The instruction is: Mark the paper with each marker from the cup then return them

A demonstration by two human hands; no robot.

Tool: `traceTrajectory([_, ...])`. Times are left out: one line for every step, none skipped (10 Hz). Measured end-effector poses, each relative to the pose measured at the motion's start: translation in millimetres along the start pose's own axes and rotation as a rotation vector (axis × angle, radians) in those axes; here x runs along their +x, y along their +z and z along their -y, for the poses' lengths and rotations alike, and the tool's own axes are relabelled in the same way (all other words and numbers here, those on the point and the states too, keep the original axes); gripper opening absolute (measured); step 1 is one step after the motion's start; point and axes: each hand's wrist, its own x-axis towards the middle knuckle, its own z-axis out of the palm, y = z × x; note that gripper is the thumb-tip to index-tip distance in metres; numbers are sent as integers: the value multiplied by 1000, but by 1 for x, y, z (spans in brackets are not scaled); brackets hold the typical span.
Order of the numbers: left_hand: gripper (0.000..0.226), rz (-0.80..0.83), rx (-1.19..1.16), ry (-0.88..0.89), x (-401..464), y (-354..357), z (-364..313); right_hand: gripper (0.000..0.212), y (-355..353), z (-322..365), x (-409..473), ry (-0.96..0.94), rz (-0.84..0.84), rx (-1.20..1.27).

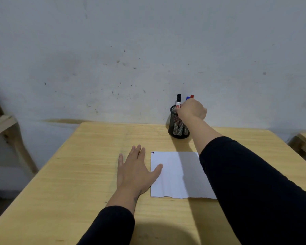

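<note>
On the far right of the tabletop: a black mesh cup stands upright near the wall, beyond the paper.
Markers: three stand in the cup; a black-capped marker sticks up clear on the left, while only the tips of a blue-capped marker and a red-capped marker show above the hand.
Right hand: it reaches across the paper to the cup's mouth, knuckles toward the camera, curled over the rim beside the black-capped marker.
Right fingers: hidden behind the back of the hand, so I cannot tell whether they grip a marker or are merely bent over the rim.
Left hand: it lies palm down on the wood just left of the paper.
Left fingers: spread flat and loose, holding nothing; the thumb overlaps the paper's left edge.
Paper: a white sheet lies flat near the middle of the tabletop, its right part covered by the right arm's black sleeve and its shadow.
Marks: small short strokes, red and dark, sit at the sheet's far left corner.
</note>
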Motion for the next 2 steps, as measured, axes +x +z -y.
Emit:
traceTrajectory([87, 1, -15, 0, -2, -1, -2, 27, -5, 1, -2, 1, 9, 21])
traceTrajectory([87, -5, -7, 16, -1, -2, -2, 26, -13, -3, -11, -46, -34, 122])
